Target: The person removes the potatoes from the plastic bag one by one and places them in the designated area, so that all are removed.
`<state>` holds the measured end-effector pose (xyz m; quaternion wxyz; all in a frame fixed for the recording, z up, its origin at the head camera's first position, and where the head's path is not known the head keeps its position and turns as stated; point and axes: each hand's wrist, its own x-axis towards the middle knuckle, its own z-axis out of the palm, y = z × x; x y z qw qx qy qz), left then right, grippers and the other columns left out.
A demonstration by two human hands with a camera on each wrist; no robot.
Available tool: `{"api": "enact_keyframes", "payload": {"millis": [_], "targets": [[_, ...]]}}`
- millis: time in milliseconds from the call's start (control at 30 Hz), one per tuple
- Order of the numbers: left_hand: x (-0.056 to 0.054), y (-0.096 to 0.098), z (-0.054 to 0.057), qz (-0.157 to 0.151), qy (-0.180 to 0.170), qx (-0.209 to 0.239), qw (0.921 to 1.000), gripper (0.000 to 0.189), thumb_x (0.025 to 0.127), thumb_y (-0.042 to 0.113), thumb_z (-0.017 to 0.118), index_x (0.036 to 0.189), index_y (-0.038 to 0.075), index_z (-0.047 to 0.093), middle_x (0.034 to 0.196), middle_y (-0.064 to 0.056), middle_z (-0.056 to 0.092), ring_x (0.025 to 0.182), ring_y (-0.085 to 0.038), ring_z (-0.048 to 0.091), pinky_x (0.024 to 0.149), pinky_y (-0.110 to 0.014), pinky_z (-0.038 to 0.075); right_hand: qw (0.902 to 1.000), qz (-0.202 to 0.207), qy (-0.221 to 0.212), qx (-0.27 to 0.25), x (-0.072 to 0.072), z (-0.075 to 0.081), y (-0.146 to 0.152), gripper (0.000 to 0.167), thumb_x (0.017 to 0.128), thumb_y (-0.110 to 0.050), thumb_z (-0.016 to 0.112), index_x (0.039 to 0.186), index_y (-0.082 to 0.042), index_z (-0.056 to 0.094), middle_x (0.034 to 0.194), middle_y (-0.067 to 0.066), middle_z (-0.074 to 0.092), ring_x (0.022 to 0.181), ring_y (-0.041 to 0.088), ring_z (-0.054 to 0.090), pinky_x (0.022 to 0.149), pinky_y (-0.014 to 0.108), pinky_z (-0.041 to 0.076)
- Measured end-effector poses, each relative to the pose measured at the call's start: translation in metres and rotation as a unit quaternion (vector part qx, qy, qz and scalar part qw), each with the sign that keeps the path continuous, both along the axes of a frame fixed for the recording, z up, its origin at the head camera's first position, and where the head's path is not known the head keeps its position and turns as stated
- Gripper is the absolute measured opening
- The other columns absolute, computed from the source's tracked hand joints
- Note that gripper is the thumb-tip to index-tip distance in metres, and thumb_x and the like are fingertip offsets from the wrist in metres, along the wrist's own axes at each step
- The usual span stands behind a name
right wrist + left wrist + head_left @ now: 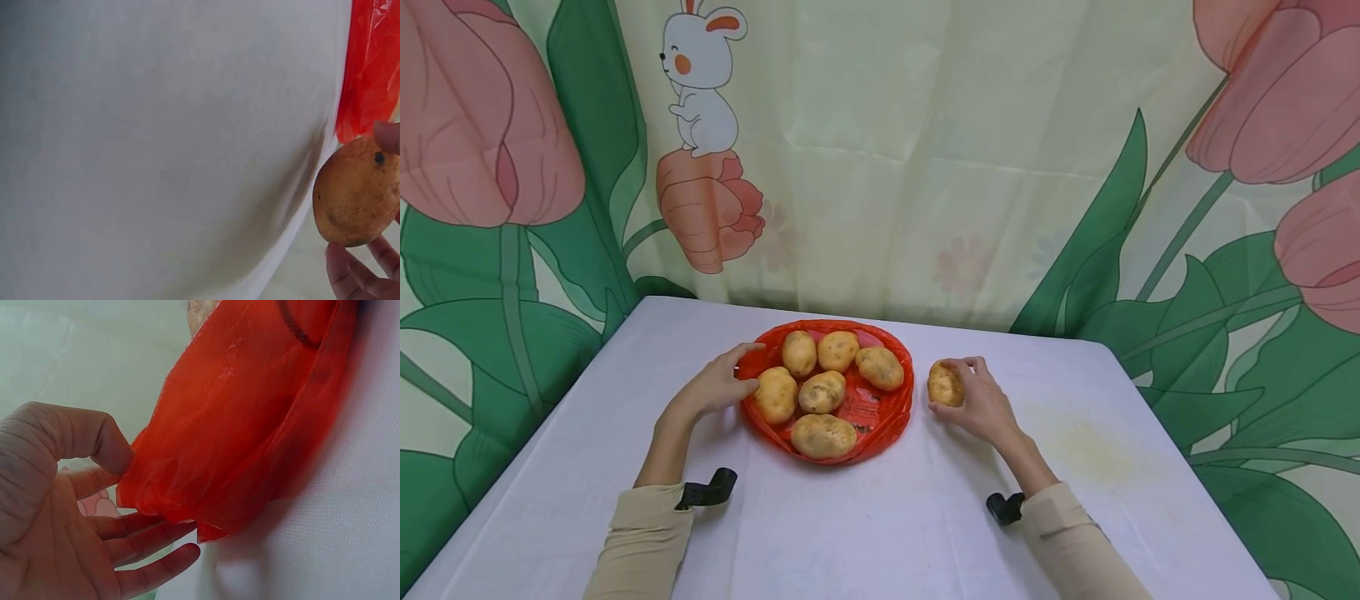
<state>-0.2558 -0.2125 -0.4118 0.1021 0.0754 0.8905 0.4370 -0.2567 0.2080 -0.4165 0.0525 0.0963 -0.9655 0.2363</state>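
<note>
A red plastic bag [880,433], its rim rolled down into a round basket-like shape, holds several potatoes [823,437]. At its left side my left hand [718,383] pinches the rim between thumb and fingers; the left wrist view shows the thumb [115,450] against the red plastic [219,425]. To the right of the bag, my right hand [973,402] grips a single potato [945,384] between thumb and fingertips. Up close in the right wrist view, this potato [356,194] has a dark spot and brownish scuffs, and appears held off the cloth.
A white cloth [850,533] covers the table, with a faint yellowish stain [1086,446] on the right. Behind it hangs a curtain [925,167] printed with tulips and a rabbit. Each wrist wears a black camera mount [707,490].
</note>
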Motion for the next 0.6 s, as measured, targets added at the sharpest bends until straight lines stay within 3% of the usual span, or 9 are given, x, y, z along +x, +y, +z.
{"api": "enact_keyframes", "payload": {"millis": [200, 433, 600], "targets": [[0.0009, 0.0019, 0.0018, 0.002, -0.001, 0.0, 1.0, 0.068, 0.094, 0.014, 0.059, 0.157, 0.006, 0.033, 0.159, -0.028, 0.033, 0.144, -0.048, 0.032, 0.112, -0.069, 0.034, 0.9998, -0.001, -0.009, 0.017, -0.0047, -0.0008, 0.0, 0.07, 0.08, -0.032, 0.086, 0.141, -0.017, 0.055, 0.136, 0.017, 0.046, 0.116, 0.037, 0.057, 0.092, 0.057, 0.055], [0.0003, 0.0008, 0.0005, -0.013, 0.025, 0.005, 0.9996, 0.064, 0.094, 0.012, 0.056, 0.155, 0.002, 0.036, 0.155, -0.029, 0.038, 0.139, -0.047, 0.038, 0.114, -0.067, 0.033, 0.9995, -0.003, -0.019, 0.023, -0.0077, -0.0025, -0.0006, 0.071, 0.08, -0.034, 0.086, 0.142, -0.018, 0.055, 0.138, 0.017, 0.046, 0.119, 0.037, 0.055, 0.093, 0.058, 0.055], [-0.0001, 0.0009, 0.0002, -0.009, 0.018, 0.001, 0.9998, 0.065, 0.095, 0.013, 0.056, 0.155, 0.003, 0.035, 0.156, -0.029, 0.037, 0.14, -0.047, 0.037, 0.114, -0.067, 0.033, 0.9995, 0.004, -0.015, 0.029, -0.0081, -0.0034, -0.0014, 0.073, 0.081, -0.034, 0.085, 0.144, -0.016, 0.053, 0.136, 0.018, 0.048, 0.118, 0.038, 0.057, 0.094, 0.059, 0.055]]}}
